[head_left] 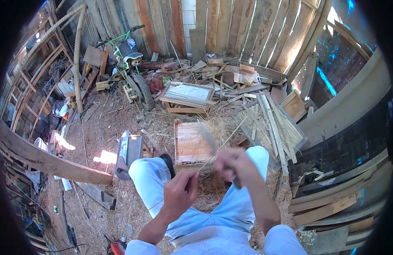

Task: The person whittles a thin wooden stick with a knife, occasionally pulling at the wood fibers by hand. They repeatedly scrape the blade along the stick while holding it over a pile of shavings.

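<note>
My left hand [179, 192] is closed, its thumb and fingers pinching a thin, straw-coloured strip [234, 132] that slants up to the right. My right hand [235, 166] wraps round the handle of a knife, whose broad blade [208, 138] points up and forward and is smeared by motion. The blade crosses close to the strip, just ahead of both hands. Below and beyond them, between my knees, lies a shallow wooden box [191, 142] with pale shavings around its right side.
A handsaw [123, 155] rests on a dark board by my left knee. Farther off are a white-topped framed panel [188, 92], scrap wood [243, 78] and a small motorbike [135, 70]. Long planks [273, 125] lie to the right. A wide board [56, 159] crosses the left side.
</note>
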Tool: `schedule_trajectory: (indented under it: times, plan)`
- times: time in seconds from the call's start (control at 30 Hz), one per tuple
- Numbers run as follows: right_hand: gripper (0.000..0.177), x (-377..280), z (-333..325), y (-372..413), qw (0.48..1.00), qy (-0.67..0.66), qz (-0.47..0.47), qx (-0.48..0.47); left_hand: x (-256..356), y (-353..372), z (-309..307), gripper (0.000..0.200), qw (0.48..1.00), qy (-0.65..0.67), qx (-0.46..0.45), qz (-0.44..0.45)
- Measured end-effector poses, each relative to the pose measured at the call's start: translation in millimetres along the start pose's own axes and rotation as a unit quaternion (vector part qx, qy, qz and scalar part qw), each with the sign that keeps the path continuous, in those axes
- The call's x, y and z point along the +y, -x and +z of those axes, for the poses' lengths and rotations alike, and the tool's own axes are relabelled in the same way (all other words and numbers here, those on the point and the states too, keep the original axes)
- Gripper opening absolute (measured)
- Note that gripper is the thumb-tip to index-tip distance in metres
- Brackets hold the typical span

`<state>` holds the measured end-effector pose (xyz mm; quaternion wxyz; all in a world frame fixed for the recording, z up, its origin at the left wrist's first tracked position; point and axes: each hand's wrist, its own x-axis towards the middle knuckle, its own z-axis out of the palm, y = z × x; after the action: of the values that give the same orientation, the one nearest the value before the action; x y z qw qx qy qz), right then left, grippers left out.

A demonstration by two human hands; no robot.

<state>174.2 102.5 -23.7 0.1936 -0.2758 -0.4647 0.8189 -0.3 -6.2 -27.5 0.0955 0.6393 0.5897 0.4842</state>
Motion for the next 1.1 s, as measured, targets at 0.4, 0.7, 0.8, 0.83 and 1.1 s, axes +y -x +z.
schedule_trajectory:
  times: [0.4, 0.7, 0.8, 0.83, 1.1]
  plan:
    - [0.034, 3.6, 5.6, 0.5, 0.996, -0.085, 0.016, -0.021, -2.6, 0.2, 3.6, 0.010, 0.999, -0.028, -0.005, 0.030]
    - [0.033, -13.4, -12.8, 3.7, 0.996, -0.077, -0.026, 0.046, 2.9, -0.7, 1.9, 0.008, 0.997, -0.058, -0.030, 0.037]
    - [0.032, -13.4, -14.6, 2.8, 0.995, -0.080, -0.007, 0.055, 2.2, -0.1, 1.1, 0.008, 0.996, -0.062, -0.048, 0.036]
    - [0.032, -13.4, -15.0, 3.2, 0.995, -0.079, -0.007, 0.057, 1.4, -0.2, 1.6, 0.007, 0.996, -0.070, -0.050, 0.039]
    - [0.027, -17.7, -51.8, -9.3, 0.983, -0.106, -0.084, 0.123, -1.4, 6.4, -5.2, 0.007, 0.996, -0.071, -0.057, 0.003]
